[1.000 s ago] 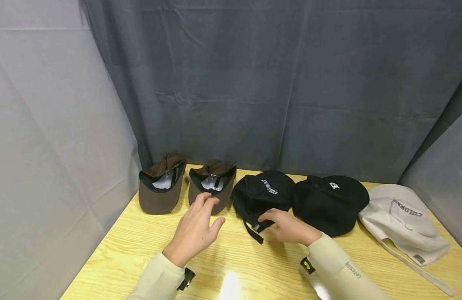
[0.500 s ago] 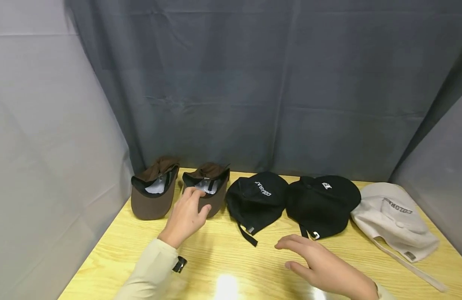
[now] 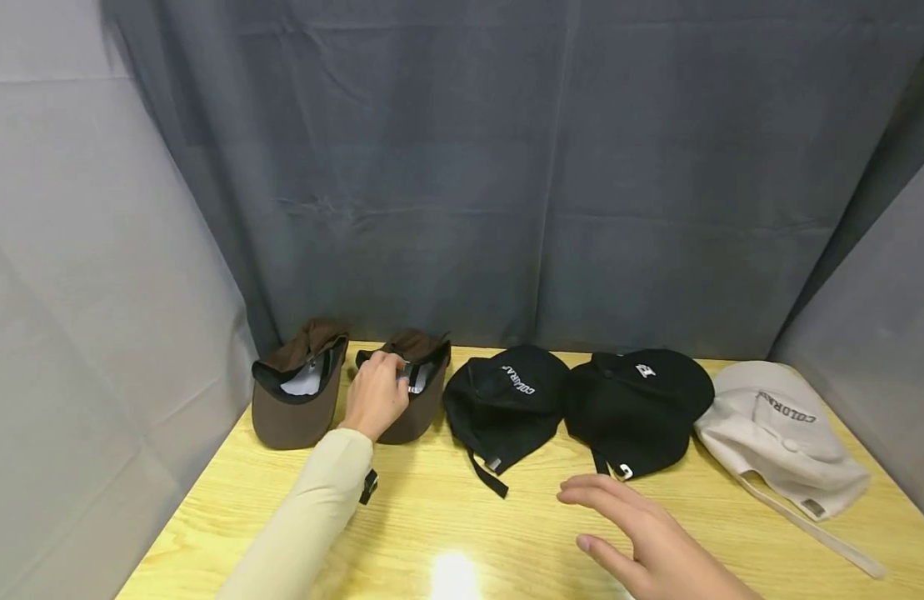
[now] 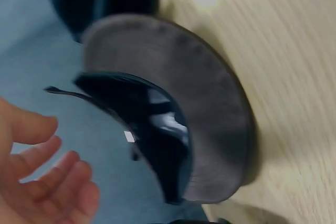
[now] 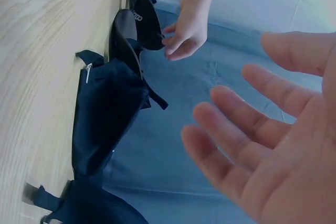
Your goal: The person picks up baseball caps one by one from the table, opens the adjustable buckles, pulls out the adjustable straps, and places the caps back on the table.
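My left hand (image 3: 375, 394) hovers at the second brown cap (image 3: 422, 408), which lies with its hollow side and brim underside facing me. In the left wrist view the fingers (image 4: 60, 182) bend loosely near that cap's back strap (image 4: 84, 96), with a gap between. My right hand (image 3: 641, 533) hangs above the front of the table, fingers spread and holding nothing. Nearest to it are a black cap (image 3: 637, 408) with a white letter and a black cap (image 3: 506, 400) with white lettering. The left hand covers part of the second brown cap.
Another brown cap (image 3: 300, 392) lies at the far left, also hollow side forward. A beige cap (image 3: 787, 433) with a long strap lies at the right. Behind the row hangs a dark grey curtain (image 3: 432, 183); light panels (image 3: 94, 292) flank the wooden table (image 3: 432, 517).
My left hand has moved forward to the second brown cap. The right hand has drawn back from the lettered black cap toward the front right. The caps appear to lie as before.
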`<state>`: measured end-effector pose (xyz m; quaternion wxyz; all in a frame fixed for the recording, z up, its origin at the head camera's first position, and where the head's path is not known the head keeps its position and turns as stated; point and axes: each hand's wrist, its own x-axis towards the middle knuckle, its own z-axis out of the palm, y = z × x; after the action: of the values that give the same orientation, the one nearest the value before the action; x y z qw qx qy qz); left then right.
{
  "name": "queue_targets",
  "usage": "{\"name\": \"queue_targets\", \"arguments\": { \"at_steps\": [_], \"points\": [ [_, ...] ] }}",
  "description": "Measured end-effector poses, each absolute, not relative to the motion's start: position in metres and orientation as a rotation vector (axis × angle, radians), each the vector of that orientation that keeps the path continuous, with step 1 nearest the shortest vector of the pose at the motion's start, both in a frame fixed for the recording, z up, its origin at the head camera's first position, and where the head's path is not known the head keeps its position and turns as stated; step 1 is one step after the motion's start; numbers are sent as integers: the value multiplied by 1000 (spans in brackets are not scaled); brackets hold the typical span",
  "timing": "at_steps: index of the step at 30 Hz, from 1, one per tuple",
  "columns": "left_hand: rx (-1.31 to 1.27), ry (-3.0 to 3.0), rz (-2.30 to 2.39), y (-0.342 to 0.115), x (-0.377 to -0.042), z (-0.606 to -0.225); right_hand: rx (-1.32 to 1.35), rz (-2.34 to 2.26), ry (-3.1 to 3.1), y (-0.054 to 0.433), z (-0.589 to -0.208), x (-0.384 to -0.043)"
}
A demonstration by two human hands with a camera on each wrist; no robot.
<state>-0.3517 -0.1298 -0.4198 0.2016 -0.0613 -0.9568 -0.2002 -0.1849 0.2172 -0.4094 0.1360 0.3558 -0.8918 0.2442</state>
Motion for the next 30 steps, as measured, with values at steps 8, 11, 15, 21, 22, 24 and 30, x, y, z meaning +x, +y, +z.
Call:
{"name": "queue_targets", "arguments": {
  "at_steps": [8, 11, 15, 21, 22, 24, 30],
  "points": [
    [-67, -2788, -479, -127, -398, -442, 1141, 799, -2719, 221, -416, -189],
    [-24, -2929, -430, -126, -408, -446, 1154, 879, -2827, 222, -417, -191],
    [-10, -3083, -328, -126, -416, -453, 1145, 962, -2952, 224, -418, -192],
    [73, -3099, -241, -132, -414, -462, 1150, 936, -2979, 224, -420, -192],
    [90, -3092, -244, -133, -413, -463, 1155, 935, -2982, 224, -420, -192],
    [110, -3058, -260, -134, -412, -465, 1185, 927, -2975, 224, -421, -192],
    [74, -2842, -286, -135, -408, -465, 1313, 906, -2881, 223, -426, -192]
  ]
}}
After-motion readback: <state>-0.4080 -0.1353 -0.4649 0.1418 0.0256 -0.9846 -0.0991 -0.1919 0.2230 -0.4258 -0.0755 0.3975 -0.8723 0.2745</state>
